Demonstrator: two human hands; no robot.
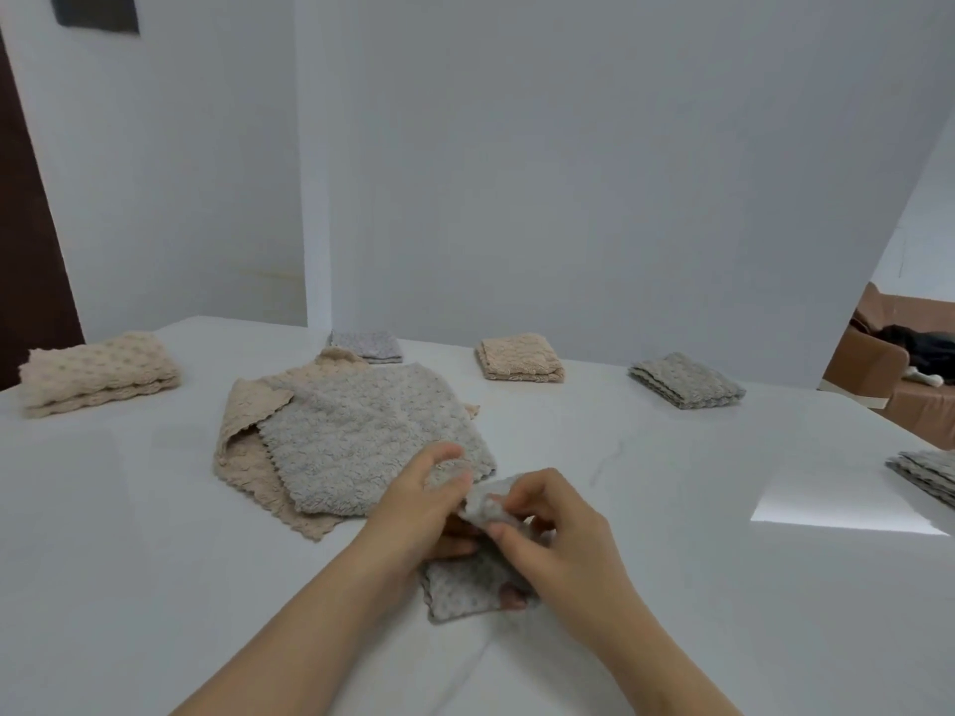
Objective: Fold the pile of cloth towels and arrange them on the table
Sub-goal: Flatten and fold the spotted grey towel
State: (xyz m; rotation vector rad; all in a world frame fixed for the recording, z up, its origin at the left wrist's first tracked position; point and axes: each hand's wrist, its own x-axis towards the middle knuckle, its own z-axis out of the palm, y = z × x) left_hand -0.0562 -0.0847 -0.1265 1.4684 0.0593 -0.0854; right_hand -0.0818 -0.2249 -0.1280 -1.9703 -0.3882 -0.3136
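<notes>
White table (672, 509) with folded towels around its edges. Both hands, left hand (418, 501) and right hand (548, 534), pinch a small grey towel (465, 586) mid-fold; next, it likely needs flattening and placing.

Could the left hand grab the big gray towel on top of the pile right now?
Probably yes. The big gray towel lies right beside the left hand, nothing between them. But its fingers are busy pinching the small gray towel, so it must let go first.

Bare table (672, 483) right (towel pile (351, 447) left)
</notes>
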